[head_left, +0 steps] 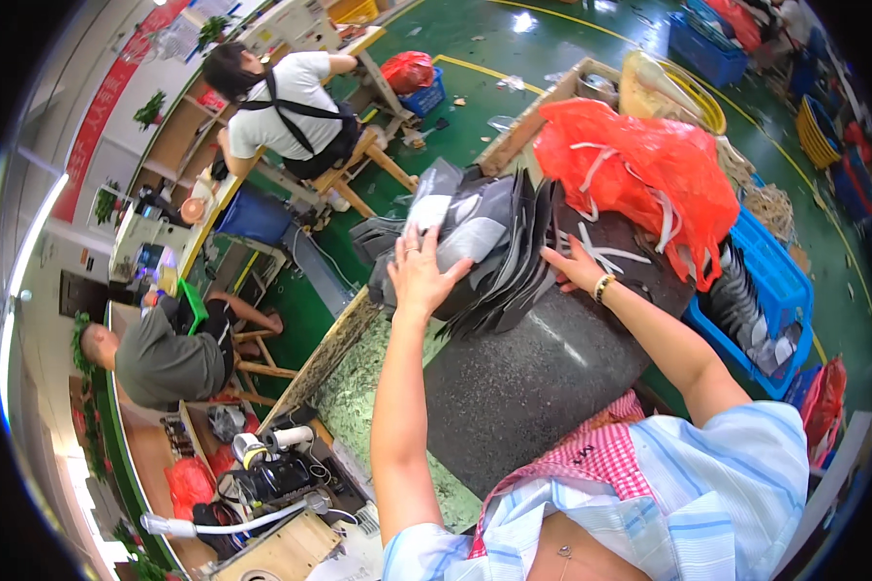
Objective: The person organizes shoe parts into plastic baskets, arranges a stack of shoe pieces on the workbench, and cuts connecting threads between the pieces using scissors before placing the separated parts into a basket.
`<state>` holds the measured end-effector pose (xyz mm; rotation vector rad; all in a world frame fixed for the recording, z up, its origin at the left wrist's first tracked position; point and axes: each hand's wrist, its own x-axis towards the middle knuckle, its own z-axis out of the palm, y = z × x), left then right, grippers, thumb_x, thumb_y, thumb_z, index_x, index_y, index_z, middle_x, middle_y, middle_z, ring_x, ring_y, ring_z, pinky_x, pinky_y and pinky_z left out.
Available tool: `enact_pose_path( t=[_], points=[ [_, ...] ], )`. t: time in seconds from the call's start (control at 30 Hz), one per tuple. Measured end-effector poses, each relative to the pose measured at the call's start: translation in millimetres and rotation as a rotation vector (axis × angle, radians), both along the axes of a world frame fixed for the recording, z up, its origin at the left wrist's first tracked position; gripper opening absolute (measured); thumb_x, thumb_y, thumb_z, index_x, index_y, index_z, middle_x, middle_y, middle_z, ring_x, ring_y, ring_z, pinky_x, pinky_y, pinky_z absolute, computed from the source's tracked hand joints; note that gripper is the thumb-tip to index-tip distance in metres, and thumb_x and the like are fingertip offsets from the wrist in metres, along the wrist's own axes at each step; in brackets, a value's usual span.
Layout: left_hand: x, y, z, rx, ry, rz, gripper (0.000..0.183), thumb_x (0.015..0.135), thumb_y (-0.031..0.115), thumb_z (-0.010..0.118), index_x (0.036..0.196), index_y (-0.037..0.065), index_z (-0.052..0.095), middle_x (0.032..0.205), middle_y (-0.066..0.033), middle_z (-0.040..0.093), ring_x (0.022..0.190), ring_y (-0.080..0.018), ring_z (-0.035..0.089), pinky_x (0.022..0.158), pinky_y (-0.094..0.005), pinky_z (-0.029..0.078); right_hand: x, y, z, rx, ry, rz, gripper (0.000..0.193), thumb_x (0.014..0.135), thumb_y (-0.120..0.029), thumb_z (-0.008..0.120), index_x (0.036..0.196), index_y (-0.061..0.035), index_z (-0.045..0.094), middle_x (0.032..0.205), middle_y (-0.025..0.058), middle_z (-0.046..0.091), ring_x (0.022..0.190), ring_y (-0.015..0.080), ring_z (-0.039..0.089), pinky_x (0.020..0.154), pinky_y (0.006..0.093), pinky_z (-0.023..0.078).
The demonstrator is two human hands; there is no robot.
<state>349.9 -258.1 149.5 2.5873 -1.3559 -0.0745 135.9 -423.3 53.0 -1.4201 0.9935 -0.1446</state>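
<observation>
The left hand (419, 271) lies flat, fingers spread, on a fanned stack of dark grey cut sheets (494, 257) with pale patches, standing on edge on the speckled dark tabletop (533, 378). The right hand (570, 263), wearing a beaded bracelet, presses open against the stack's other side. Just beyond it slumps a crinkled red plastic bag (649, 165) with white strips.

Grey and black cut pieces (494, 242), red plastic bag (649, 165), blue crate (775, 281), dark speckled table (543, 378)
</observation>
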Motion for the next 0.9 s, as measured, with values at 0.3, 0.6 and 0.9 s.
enact_pose_path(
  t=[0.3, 0.6, 0.9],
  points=[
    [-72, 17, 6, -0.483, -0.044, -0.257, 0.043, 0.076, 0.012, 0.067, 0.115, 0.001, 0.053, 0.111, -0.0189, 0.056, 0.105, -0.0356, 0.052, 0.092, -0.0408, 0.039, -89, 56, -9, -0.399, -0.244, 0.072, 0.046, 0.083, -0.036, 0.062, 0.111, -0.0012, 0.053, 0.099, 0.0145, 0.063, 0.092, 0.0250, 0.061, 0.080, 0.0358, 0.047],
    [-270, -74, -61, -0.313, 0.634, -0.709, 0.040, 0.077, 0.012, 0.067, 0.113, 0.002, 0.056, 0.100, -0.0144, 0.063, 0.090, -0.0240, 0.061, 0.079, -0.0336, 0.048, -369, 36, -72, -0.091, 0.054, -0.678, 0.042, 0.075, -0.026, 0.071, 0.105, 0.0004, 0.058, 0.086, 0.0086, 0.065, 0.073, 0.0132, 0.061, 0.060, 0.0278, 0.051],
    [-417, -227, -102, 0.148, 0.664, -0.829, 0.053, 0.077, 0.022, 0.067, 0.123, 0.001, 0.049, 0.110, -0.0197, 0.060, 0.101, -0.0333, 0.058, 0.086, -0.0357, 0.046, -668, -70, -208, -0.126, 0.420, -1.516, 0.065, 0.077, -0.052, 0.057, 0.108, 0.0049, 0.051, 0.109, 0.0211, 0.057, 0.092, 0.0332, 0.057, 0.079, 0.0426, 0.044]
  ],
)
